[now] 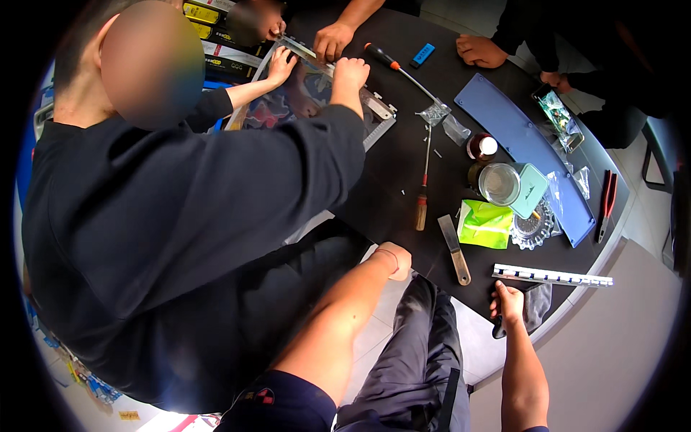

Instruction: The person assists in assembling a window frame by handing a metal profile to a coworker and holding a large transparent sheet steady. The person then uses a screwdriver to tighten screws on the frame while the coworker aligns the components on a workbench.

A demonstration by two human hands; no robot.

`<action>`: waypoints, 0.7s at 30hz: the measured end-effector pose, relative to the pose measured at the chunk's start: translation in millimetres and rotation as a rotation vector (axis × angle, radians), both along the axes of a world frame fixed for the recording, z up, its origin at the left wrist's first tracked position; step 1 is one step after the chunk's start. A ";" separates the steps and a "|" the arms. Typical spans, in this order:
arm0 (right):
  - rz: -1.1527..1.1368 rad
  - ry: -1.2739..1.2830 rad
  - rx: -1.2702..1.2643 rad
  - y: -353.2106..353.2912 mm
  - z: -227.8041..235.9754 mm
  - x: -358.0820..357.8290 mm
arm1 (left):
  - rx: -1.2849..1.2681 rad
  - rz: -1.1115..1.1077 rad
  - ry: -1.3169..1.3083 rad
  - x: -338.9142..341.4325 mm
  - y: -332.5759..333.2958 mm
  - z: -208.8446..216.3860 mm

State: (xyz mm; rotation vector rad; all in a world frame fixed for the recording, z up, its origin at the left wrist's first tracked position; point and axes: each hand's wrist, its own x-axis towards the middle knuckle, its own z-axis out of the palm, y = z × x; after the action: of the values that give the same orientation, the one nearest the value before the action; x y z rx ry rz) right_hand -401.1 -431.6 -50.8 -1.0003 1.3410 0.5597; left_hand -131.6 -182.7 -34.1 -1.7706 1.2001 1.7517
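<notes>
My left hand (396, 261) is closed in a fist at the near edge of the dark table (381, 209), and nothing sticks out of it. My right hand (508, 301) is at the table's near right, with its fingers curled. Under and beside it lies a dark, shiny, crumpled piece (536, 306), perhaps cloth or a pouch; what the fingers grip is hidden. Just beyond the fingertips lies a white slotted strip (554, 276). A scraper with a wooden handle (455, 252) rests between my two hands, closer to the right one.
Beyond are a green packet (485, 224), a glass ashtray (531, 229), a jar (499, 183), a blue-grey panel (518, 137), screwdrivers (422, 209) and red-handled pliers (608, 205). At left, a person in black (187, 194) leans over a metal frame (378, 108); other people's hands (481, 52) surround the table.
</notes>
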 end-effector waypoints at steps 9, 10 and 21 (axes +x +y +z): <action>0.012 -0.005 0.006 -0.1 0.2 1.6 | 0.012 0.001 0.000 -2.0 5.3 -10.2; 0.002 -0.010 0.012 -0.4 0.3 1.3 | 0.017 -0.001 -0.005 -2.3 5.5 -10.8; -0.007 -0.016 0.002 -0.5 0.8 0.3 | 0.069 -0.036 0.012 5.2 -13.4 16.2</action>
State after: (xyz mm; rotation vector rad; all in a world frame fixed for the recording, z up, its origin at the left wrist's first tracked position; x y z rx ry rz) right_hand -400.8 -432.1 -50.1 -0.9961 1.3293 0.5462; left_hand -126.5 -196.2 -17.9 -1.6913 1.1551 1.7642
